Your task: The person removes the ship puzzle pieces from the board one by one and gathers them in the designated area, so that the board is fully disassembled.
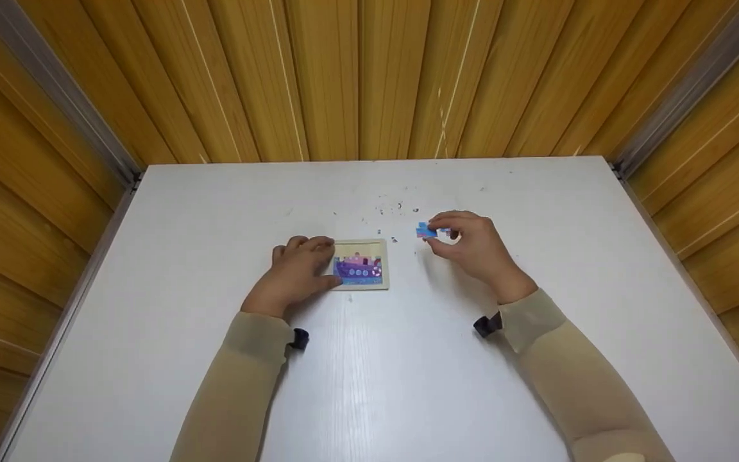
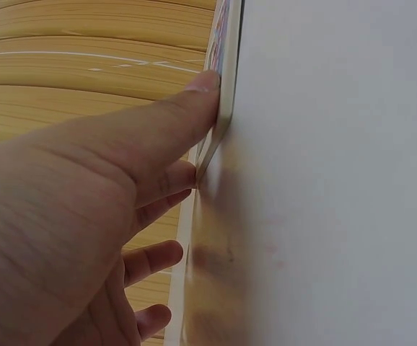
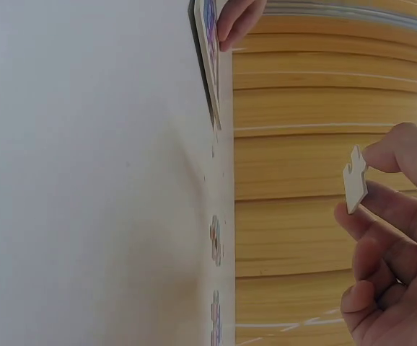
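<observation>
The left hand (image 1: 296,269) reaches in from its side with its wrist above the white table (image 1: 369,391), thumb at the near left of a wooden tray (image 1: 385,263) and index finger at the far left corner, so that it holds the tray's left side while the other fingers spread loosely. The right hand (image 1: 472,240) is raised off the table to the right of the tray, its thumb and fingertips closed in a pinch on a puzzle piece (image 1: 425,230), which juts from the fingertips toward the tray. The piece is blue with some pink on its face, notched at one end and pale on the back. Inside the tray, a purple and pink boat picture (image 1: 358,269) sits below a bare wood strip. Loose pieces (image 3: 216,239) lie on the table near the right hand.
</observation>
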Motion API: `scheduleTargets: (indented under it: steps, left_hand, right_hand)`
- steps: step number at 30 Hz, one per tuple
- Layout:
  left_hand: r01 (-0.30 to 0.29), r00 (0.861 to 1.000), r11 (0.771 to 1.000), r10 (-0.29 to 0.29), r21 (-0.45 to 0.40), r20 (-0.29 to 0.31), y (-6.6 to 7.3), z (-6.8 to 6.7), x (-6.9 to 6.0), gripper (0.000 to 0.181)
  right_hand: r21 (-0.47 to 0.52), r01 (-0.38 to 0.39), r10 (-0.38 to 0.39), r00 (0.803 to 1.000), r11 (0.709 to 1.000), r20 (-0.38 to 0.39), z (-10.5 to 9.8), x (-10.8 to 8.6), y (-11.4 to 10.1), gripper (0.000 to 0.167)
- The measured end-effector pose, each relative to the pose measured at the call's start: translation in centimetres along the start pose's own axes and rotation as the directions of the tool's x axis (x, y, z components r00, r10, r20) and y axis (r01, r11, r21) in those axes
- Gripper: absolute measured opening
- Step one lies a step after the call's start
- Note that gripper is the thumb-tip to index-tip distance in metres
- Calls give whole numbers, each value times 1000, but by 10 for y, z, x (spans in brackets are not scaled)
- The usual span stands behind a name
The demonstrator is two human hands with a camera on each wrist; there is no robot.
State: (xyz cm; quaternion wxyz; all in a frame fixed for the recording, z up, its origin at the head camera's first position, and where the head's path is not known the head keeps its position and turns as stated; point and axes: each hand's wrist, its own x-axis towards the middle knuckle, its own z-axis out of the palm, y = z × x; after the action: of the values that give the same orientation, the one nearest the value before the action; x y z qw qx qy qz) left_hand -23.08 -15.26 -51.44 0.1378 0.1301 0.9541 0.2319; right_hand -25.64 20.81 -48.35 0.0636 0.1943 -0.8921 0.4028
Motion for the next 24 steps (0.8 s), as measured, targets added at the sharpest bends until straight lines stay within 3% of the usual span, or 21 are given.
scheduleTargets:
  steps: [10, 17, 24]
  left_hand:
    - [-3, 1000, 1000, 3, 5, -3, -1, 1, 1, 80]
    - [-7, 1000, 1000, 7, -1, -5, -2, 2, 2, 80]
    - [-23, 1000, 1000, 23, -1, -4, -3, 0, 0, 79]
  right_hand:
    - [-38, -166, 166, 986, 985, -1, -26, 2, 32, 27]
    - [-75, -227, 226, 974, 971, -16, -41, 2, 55, 30]
    - [-70, -296, 298, 955, 953, 18, -53, -1, 74, 36]
